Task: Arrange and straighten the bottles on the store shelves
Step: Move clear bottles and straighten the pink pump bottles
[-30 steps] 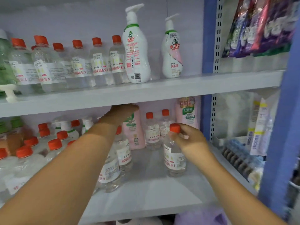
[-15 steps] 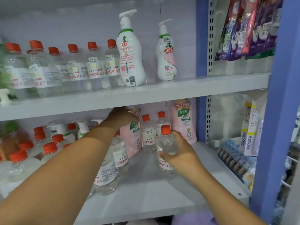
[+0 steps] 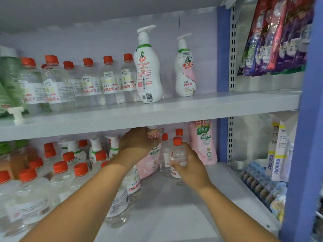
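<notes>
The right hand [image 3: 189,165] now wraps the body of the small clear bottle [image 3: 178,159] instead of its red cap, and the bottle stands farther back, just in front of two matching bottles. The left hand [image 3: 138,145] now grips the top of the pink pouch [image 3: 150,159] beside that bottle.

A shop: metal shelves [image 3: 157,110] above the hands carry price-stickered bottles [image 3: 108,81]; packaged goods [image 3: 279,41] hang upper right.
</notes>
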{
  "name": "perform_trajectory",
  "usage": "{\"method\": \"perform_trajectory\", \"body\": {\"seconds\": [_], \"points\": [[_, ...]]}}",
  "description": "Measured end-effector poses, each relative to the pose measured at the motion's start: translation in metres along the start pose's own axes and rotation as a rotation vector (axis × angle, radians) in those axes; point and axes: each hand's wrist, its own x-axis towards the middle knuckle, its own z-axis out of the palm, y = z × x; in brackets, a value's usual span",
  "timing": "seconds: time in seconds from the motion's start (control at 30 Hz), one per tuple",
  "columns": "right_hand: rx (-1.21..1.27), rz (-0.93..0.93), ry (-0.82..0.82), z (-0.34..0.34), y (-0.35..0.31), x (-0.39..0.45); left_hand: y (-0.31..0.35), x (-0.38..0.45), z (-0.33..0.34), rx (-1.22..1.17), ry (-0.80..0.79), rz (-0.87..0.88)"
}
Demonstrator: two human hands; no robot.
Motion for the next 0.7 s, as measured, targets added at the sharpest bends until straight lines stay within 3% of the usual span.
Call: {"method": "perform_trajectory", "body": {"seconds": [0.2, 0.33, 0.4, 0.5, 0.57, 0.7], "points": [[0.157, 0.043, 0.020, 0.008, 0.014, -0.001, -0.008, 0.000, -0.015, -0.413, -0.218, 0.068], [0.052, 0.131, 0.070, 0.005, 0.015, -0.003, -0.008, -0.005, -0.018, -0.590, -0.398, 0.163], [0.031, 0.113, 0.020, 0.001, 0.016, -0.002, -0.002, -0.011, -0.016, -0.669, -0.458, 0.177], [0.160, 0.126, -0.112, -0.005, 0.019, 0.001, 0.001, -0.022, -0.014, -0.757, -0.446, 0.115], [0.222, 0.136, -0.172, -0.006, 0.019, 0.002, 0.003, -0.035, -0.015, -0.689, -0.394, 0.119], [0.037, 0.057, -0.239, 0.002, 0.004, 0.014, 0.000, -0.069, -0.003, -0.732, -0.193, 0.084]]}}
